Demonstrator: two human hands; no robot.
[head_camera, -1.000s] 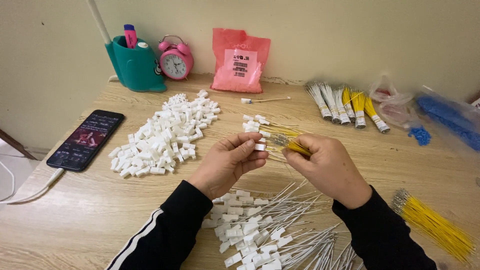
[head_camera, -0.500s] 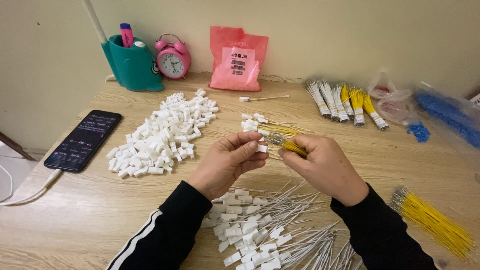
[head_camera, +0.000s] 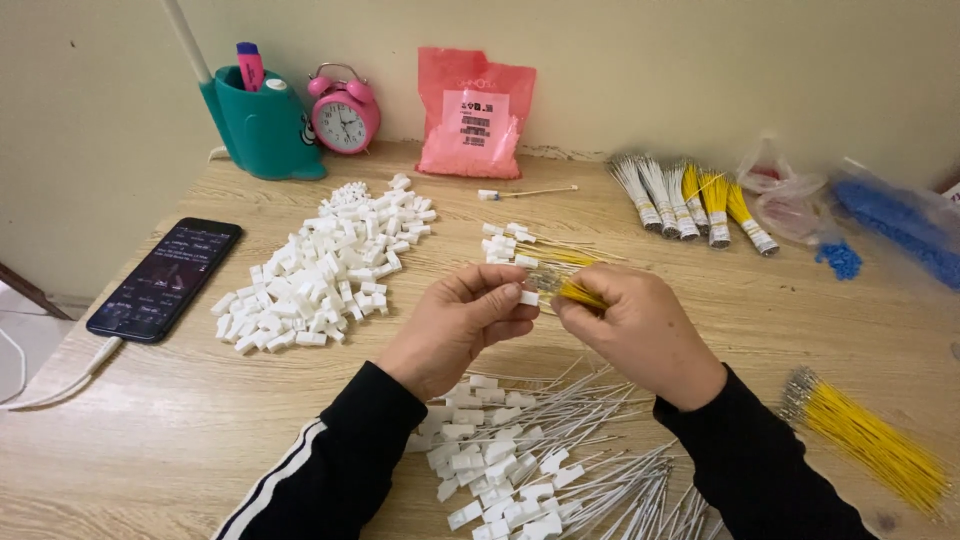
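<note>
Hands meet above the wooden tabletop (head_camera: 200, 440): left hand (head_camera: 455, 330) pinching a small white plastic connector (head_camera: 528, 297), right hand (head_camera: 640, 330) clamped on thin yellow wires (head_camera: 580, 293) pointing left into it.

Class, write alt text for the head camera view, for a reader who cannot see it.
Two hands meet over a wooden table: the left hand pinches a small white connector, the right hand holds yellow wires. A pile of white connectors lies to the left, finished wired pieces lie nearest the camera, and a phone and pink alarm clock sit behind.
</note>
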